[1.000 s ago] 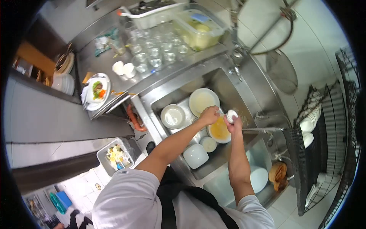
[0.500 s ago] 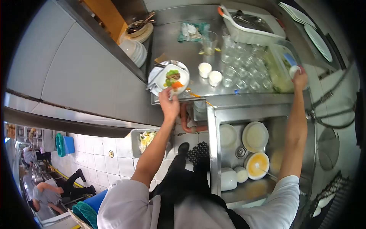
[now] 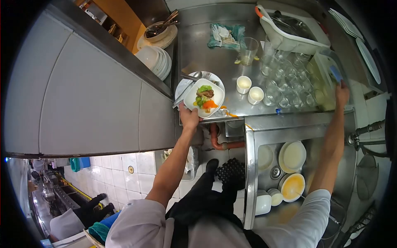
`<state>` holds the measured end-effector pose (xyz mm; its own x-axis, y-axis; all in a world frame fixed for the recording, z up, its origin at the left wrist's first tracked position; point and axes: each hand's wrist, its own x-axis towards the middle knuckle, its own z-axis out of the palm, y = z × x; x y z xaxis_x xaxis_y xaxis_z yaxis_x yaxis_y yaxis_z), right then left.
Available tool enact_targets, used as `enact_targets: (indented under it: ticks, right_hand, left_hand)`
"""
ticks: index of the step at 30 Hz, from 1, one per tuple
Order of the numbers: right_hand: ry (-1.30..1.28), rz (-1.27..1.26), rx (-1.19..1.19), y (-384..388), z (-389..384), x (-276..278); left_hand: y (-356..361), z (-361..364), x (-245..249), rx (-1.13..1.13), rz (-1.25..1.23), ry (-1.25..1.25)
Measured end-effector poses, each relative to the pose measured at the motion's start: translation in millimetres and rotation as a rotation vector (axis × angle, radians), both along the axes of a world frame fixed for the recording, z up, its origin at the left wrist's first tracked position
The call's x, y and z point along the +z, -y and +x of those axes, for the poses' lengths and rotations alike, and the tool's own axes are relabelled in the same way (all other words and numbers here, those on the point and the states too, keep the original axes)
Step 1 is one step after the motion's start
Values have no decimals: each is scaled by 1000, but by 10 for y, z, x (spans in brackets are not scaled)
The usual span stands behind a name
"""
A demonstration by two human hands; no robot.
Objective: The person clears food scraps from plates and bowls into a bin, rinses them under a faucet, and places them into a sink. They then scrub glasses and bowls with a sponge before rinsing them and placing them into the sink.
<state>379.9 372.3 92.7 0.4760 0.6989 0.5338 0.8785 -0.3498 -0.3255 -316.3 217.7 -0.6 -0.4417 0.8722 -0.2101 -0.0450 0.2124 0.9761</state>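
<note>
My left hand [image 3: 189,116] grips the near left rim of a square white plate [image 3: 188,98] holding food scraps. That plate overlaps a round white plate [image 3: 215,77] with cutlery on it. At the far right, my right hand [image 3: 342,94] is closed at the end of a blue handle [image 3: 336,73], over a clear plastic tub [image 3: 324,89]. What the handle belongs to is hidden in the tub. Many drinking glasses [image 3: 285,84] stand beside the tub. Two small white cups, one nearer [image 3: 256,95] and one farther [image 3: 244,84], sit between plate and glasses.
A steel sink [image 3: 264,138] holds bowls, including one with orange liquid [image 3: 292,187]. Stacked white dishes [image 3: 154,62] stand at the back left, a white bin [image 3: 285,39] at the back right. A grey tub [image 3: 191,165] is on the floor. Another person [image 3: 68,223] is at lower left.
My left hand has moved from the food to the square plate's rim. The white cup held in my right hand no longer shows; that hand is now at the blue handle. The view has shifted.
</note>
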Motion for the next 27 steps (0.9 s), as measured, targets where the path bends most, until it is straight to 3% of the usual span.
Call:
enact_targets:
  ticks: [3,4,6,8,9,10,13,15,18,20,22,24,27]
  right_hand:
    - [-840,766,302,238,-150,-85]
    - [-883,745,313,419,-335,-99]
    - [-981,666,331,1023,-1014,-195]
    - [-1148,415,431,1696,-1761,-522]
    - [-1171,238,449,2045,-2122,-695]
    - [-1131,97,491,2403,-2454,-870]
    - [-1000,-178,540,3250,-3268,-1372]
    - [-705,-392,484,3618,-3891,-1101]
    - [-352,-421,552,3862,-4226,-1021]
    - [-324,-430,538,3841,-4235,-1067]
    - [-320,-455,510,3811,-4260,-1105]
    - [-333,-502,494,3767,-4287,-1073]
    - [-363,-494,487,3806,-4310,-1079]
  left_hand:
    - [224,-94,145,-36,-9,133]
    - [383,-141,243,-46,-42,177]
    - [801,-235,387,-134,-126,459]
    - [1166,-330,562,-206,-265,722]
    - [1412,-417,371,-285,-314,797]
    - [1667,-533,73,-363,-447,860]
    - [2397,-509,-155,-243,-550,942]
    - [2841,-623,-501,-165,-615,913]
    - [3431,-1107,-1269,-12,-668,740]
    - [3729,-1501,-1758,124,-657,428]
    - [3743,-1789,-1985,252,-674,40]
    - [3790,-2246,-2343,1,-602,-805]
    - [3428,-2464,-2470,61,-751,-898]
